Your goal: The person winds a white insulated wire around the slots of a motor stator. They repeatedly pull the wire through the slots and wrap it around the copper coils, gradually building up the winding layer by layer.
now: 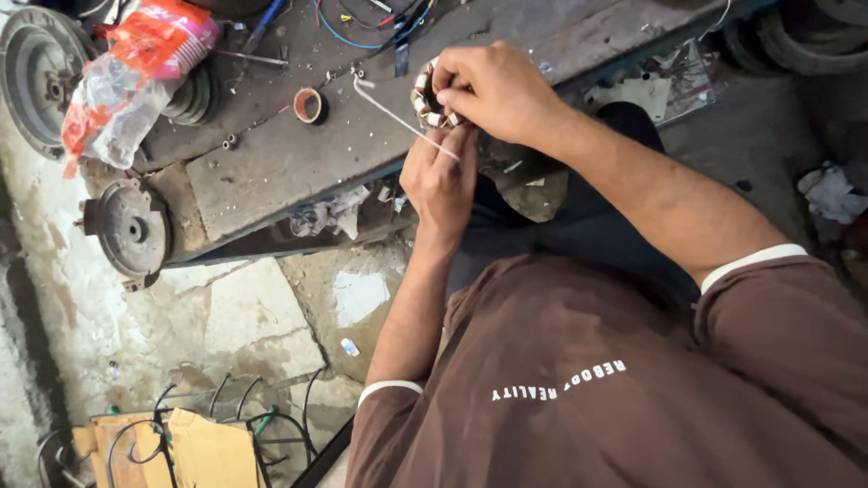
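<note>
One plastic package and one cardboard box

A crumpled clear plastic bag (136,77) with red-orange print lies on the bench (298,158), top left; a flattened tan cardboard box (194,452) rests on the floor, bottom left.

Your right hand (495,89) is curled with the fingers bent down and the knuckles up, its forearm running bare back to your short sleeve. Your left hand (440,178) sits just below it, fingertips pinched together and pointing up, wrist straight, forearm bare.
</note>
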